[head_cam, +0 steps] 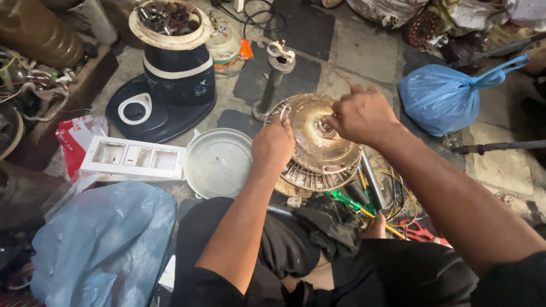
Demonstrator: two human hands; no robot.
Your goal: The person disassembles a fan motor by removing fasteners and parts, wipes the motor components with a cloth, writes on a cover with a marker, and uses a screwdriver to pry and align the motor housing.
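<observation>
The fan motor (318, 145), a round brass-coloured disc, lay nearly flat on the floor (364, 51) before the person's knees, its hub axis pointing up and tilted slightly away from the person. The left hand (274, 145) curled over its near-left rim, gripping it. The right hand (359, 116) pinched the central hub (325, 129), fingers pressed together. A white round lid (219, 162) lay just left.

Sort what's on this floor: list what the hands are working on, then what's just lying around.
In hand:
- round metal motor housing, left hand gripping its rim, right hand at its centre hub

Lying about:
- dark blue mixer base
- white switch plate
- round grey lid
- knotted blue bag
- metal rod
- green-handled screwdriver
</observation>
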